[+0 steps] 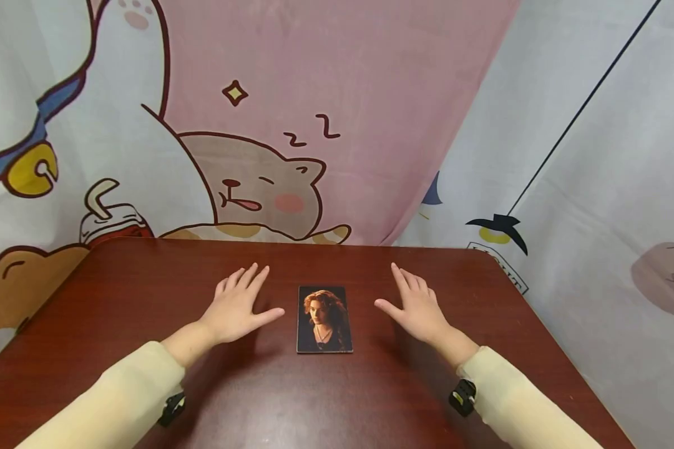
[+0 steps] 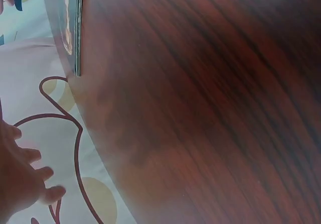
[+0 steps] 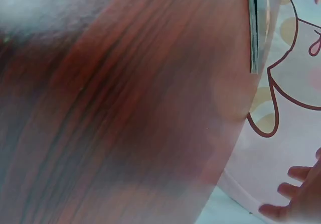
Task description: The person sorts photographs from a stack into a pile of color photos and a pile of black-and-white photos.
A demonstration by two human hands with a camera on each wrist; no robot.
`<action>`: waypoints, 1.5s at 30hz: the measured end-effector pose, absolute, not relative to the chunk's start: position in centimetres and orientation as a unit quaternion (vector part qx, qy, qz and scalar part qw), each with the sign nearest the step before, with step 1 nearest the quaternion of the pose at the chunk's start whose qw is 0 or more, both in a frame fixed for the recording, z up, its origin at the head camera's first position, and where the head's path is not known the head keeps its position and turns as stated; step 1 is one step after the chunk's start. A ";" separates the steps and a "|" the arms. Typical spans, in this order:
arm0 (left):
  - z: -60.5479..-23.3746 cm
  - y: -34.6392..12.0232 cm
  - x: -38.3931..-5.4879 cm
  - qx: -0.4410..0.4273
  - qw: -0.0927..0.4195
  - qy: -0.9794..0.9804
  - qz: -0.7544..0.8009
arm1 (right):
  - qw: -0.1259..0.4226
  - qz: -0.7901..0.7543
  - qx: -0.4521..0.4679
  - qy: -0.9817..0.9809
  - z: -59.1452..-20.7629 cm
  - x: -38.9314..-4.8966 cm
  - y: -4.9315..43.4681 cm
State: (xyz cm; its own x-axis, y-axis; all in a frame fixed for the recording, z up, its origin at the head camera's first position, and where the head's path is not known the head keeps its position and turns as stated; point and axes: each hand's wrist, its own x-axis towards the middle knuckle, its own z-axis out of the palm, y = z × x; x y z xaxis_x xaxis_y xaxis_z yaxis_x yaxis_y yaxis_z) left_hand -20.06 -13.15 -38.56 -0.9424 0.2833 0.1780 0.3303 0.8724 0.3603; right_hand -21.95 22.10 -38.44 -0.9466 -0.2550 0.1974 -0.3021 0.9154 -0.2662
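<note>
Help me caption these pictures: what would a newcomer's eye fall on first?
Likely the dark portrait, lying on the reddish-brown table between the spread left hand and right hand, touched by neither. Next, perhaps the dozing cartoon animal on the pink-and-white backdrop, beyond the table's far edge.

Glossy reddish-brown table (image 1: pixel 326 405) with darker streaked grain, its far edge running across twelve o'clock. Nearer in, also at twelve o'clock, a dark rectangular portrait card (image 1: pixel 324 321) lies flat, face up, its side visibly layered.
</note>
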 end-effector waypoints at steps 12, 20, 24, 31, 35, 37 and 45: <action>-37.5 -12.3 -21.1 -0.105 0.004 -0.918 -0.382 | -0.016 0.426 0.028 -0.904 -37.8 -23.1 21.4; -37.6 -11.6 -22.3 -0.030 -0.067 -0.843 -0.533 | -0.086 0.591 -0.048 -0.800 -37.7 -23.4 21.1; -37.8 -11.2 -22.6 -0.012 -0.106 -0.789 -0.605 | -0.105 0.616 -0.050 -0.779 -38.0 -23.4 20.9; -38.5 -10.5 -22.8 0.019 -0.152 -0.738 -0.657 | -0.124 0.623 -0.071 -0.769 -38.7 -23.5 19.8; -39.2 -10.1 -22.8 0.030 -0.165 -0.724 -0.669 | -0.136 0.626 -0.075 -0.764 -39.3 -23.6 19.1; -39.5 -9.9 -22.8 0.033 -0.170 -0.722 -0.670 | -0.141 0.630 -0.072 -0.760 -39.6 -23.6 18.7; -40.8 -9.5 -22.5 0.033 -0.186 -0.721 -0.667 | -0.160 0.637 -0.078 -0.750 -40.7 -23.7 17.5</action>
